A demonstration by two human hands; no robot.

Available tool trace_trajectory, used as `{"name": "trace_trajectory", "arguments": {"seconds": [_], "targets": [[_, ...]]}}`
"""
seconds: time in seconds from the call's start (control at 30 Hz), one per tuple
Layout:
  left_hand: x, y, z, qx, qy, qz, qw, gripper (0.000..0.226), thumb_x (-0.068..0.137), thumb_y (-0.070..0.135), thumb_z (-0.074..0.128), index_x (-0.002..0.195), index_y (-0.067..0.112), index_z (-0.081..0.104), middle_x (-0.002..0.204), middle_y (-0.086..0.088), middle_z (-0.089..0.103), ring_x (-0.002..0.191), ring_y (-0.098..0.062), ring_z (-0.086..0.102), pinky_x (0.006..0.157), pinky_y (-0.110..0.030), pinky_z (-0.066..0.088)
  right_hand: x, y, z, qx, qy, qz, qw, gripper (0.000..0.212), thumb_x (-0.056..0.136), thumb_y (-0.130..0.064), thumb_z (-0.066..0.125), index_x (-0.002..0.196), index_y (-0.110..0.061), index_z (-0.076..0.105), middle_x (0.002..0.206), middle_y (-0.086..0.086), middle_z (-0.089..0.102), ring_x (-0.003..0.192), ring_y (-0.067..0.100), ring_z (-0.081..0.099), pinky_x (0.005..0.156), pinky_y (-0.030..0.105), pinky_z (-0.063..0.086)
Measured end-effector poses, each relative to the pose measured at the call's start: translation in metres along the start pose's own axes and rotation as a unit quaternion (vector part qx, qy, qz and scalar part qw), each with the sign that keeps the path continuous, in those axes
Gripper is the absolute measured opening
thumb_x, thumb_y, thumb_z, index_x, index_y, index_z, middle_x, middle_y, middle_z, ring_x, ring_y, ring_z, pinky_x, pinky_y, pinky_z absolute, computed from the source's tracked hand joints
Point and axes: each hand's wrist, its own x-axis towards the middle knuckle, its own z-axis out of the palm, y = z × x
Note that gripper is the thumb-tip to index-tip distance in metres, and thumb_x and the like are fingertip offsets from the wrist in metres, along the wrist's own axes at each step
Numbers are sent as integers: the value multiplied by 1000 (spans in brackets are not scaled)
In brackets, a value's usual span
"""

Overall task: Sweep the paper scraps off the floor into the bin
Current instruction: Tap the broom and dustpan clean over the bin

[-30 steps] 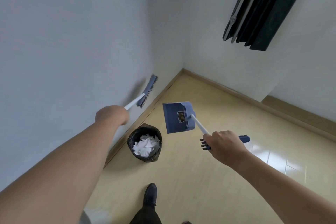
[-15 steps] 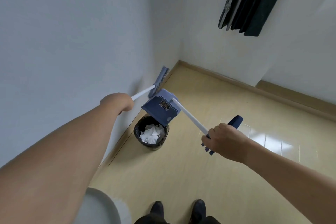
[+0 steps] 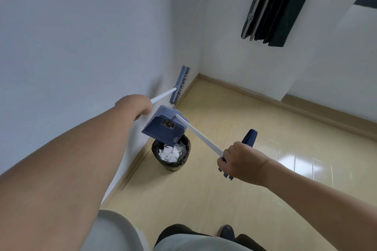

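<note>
1. The bin (image 3: 171, 154), black-lined and low at frame centre by the left wall's skirting, holds white paper scraps (image 3: 172, 152).
2. The left hand (image 3: 133, 105) grasps the broom (image 3: 179, 84), its head raised against the wall.
3. The right hand (image 3: 241, 162) clenches the dustpan (image 3: 165, 126) handle; the pan tilts over the bin, lower than half a second ago.
4. Bare wooden floor (image 3: 234, 112) lies open to the right, up to the far skirting.
</note>
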Motion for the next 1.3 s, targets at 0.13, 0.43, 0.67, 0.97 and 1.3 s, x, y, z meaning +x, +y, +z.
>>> {"name": "trace_trajectory", "arguments": {"seconds": [0.13, 0.43, 0.67, 0.97, 1.3], "targets": [[-9, -6, 6, 4, -2, 9, 1000, 13, 91, 9, 36, 82, 4, 43, 46, -7, 42, 43, -18, 33, 53, -24, 32, 11, -6, -7, -22, 13, 2, 1000, 18, 75, -18, 72, 73, -10, 56, 51, 1, 43, 40, 18, 40, 46, 24, 39], [-21, -17, 8, 8, -14, 22, 1000, 16, 92, 9, 36, 80, 2, 44, 50, -10, 41, 43, -19, 34, 51, -23, 32, 16, 16, -23, -41, -3, 27, 999, 12, 79, -11, 66, 78, -9, 55, 55, 4, 44, 43, 21, 40, 48, 29, 42], [-24, -15, -3, 17, -19, 28, 999, 27, 94, 9, 34, 73, -2, 48, 43, -9, 44, 45, -20, 36, 54, -24, 33, 27, 1, -23, -54, -54, -5, 997, 13, 85, -16, 65, 89, -8, 56, 61, 3, 49, 48, 20, 47, 54, 28, 46], [-29, -14, -7, 77, 18, 25, 997, 16, 91, 17, 39, 102, 16, 51, 66, -3, 46, 70, -22, 47, 68, -26, 37, 34, 15, -18, -64, -28, -6, 998, 14, 80, -15, 65, 79, -9, 53, 57, 3, 45, 45, 20, 43, 52, 28, 42], [-31, -16, -15, 46, -8, 14, 999, 25, 95, 14, 36, 72, 7, 43, 54, -8, 46, 53, -19, 37, 66, -26, 34, 40, 16, -13, -61, -1, 14, 998, 12, 82, -11, 65, 86, -5, 55, 59, 5, 48, 47, 22, 44, 53, 30, 45]]}}
